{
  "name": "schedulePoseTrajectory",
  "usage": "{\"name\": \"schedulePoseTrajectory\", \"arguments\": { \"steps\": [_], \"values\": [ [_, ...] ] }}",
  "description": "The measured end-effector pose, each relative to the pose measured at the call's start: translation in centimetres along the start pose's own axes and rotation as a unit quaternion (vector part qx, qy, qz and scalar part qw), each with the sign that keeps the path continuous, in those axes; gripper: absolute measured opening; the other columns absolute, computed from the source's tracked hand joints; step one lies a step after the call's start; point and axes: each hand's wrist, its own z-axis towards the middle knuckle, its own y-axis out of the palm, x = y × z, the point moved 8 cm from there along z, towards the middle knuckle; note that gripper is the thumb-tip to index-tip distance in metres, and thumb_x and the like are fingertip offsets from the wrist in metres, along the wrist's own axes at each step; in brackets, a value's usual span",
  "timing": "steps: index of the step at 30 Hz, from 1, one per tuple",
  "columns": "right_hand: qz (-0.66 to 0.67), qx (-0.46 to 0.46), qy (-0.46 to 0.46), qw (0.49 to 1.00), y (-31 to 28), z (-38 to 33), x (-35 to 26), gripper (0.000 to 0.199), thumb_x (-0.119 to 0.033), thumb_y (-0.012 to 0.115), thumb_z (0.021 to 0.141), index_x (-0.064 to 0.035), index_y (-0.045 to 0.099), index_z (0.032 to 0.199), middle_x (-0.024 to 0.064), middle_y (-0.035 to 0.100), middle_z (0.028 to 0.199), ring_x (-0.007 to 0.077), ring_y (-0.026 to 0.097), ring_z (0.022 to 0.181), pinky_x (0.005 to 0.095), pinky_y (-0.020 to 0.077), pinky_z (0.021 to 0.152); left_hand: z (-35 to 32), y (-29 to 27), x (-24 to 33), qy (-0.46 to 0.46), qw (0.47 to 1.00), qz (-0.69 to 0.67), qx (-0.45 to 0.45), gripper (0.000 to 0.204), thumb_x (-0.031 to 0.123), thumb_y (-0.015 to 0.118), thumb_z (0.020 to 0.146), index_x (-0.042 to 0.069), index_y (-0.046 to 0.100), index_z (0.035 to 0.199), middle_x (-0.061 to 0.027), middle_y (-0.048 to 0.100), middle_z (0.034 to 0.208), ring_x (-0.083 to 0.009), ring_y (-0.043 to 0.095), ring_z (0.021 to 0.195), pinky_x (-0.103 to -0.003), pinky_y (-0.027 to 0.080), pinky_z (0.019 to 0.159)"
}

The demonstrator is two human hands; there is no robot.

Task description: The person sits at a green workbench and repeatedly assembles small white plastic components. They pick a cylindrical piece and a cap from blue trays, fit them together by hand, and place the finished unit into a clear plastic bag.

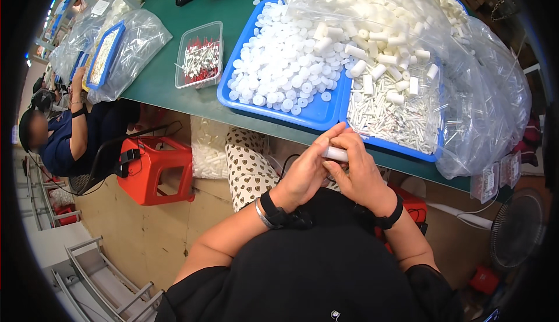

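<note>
Just below the green tabletop (174, 83) edge, your left hand (305, 173) and right hand (358, 173) close together on one white tube (336, 154), while heaps of white caps in the blue tray (317, 115) and loose tubes (390, 112) beside it remain untouched.

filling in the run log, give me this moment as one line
left hand: holds white tube | right hand: on same tube | place: above table edge | near: blue tray of white caps
</note>
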Motion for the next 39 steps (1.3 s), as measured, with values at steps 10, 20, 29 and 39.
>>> {"name": "schedulePoseTrajectory", "arguments": {
  "steps": [10,20,29,39],
  "values": [
    [-0.105,0.011,-0.104,0.989,-0.3,0.0,-0.4,0.020,-0.006,0.069,0.083,-0.0013,0.061,0.100,0.0120,0.061,0.081,0.0296,0.061,0.069,0.0386,0.0483,0.058,0.0,-0.9,-2.1,-0.064,0.974,-0.214,-0.028,0.048,0.025,0.048,0.100,0.007,0.041,0.144,-0.0068,0.040,0.152,-0.0206,0.043,0.135,-0.040,0.033,0.115],
    [-0.135,-0.016,-0.116,0.984,1.5,-0.3,-0.8,0.031,-0.006,0.071,0.078,-0.0001,0.060,0.106,0.0123,0.062,0.086,0.0299,0.061,0.069,0.0380,0.0476,0.058,-0.7,-1.8,-2.6,-0.026,0.950,-0.310,0.003,0.038,0.017,0.048,0.098,0.009,0.048,0.135,-0.0065,0.041,0.151,-0.0240,0.038,0.139,-0.043,0.029,0.119],
    [-0.045,0.032,0.012,0.998,1.6,-0.7,0.8,0.025,-0.010,0.065,0.090,-0.0033,0.053,0.111,0.0144,0.059,0.093,0.0362,0.062,0.075,0.0429,0.0501,0.063,-0.2,-2.2,-2.0,-0.026,0.980,-0.196,-0.001,0.047,0.031,0.046,0.104,0.013,0.038,0.147,-0.0068,0.038,0.152,-0.0225,0.039,0.138,-0.044,0.031,0.117],
    [-0.118,-0.027,0.025,0.992,2.3,-0.4,-0.2,0.018,-0.005,0.061,0.092,-0.0014,0.053,0.107,0.0175,0.059,0.091,0.0394,0.062,0.078,0.0441,0.0496,0.064,-0.6,-1.9,-2.2,-0.010,0.988,-0.155,0.001,0.055,0.045,0.038,0.105,0.017,0.030,0.152,-0.0051,0.034,0.155,-0.0222,0.037,0.140,-0.043,0.032,0.116]
  ]
}}
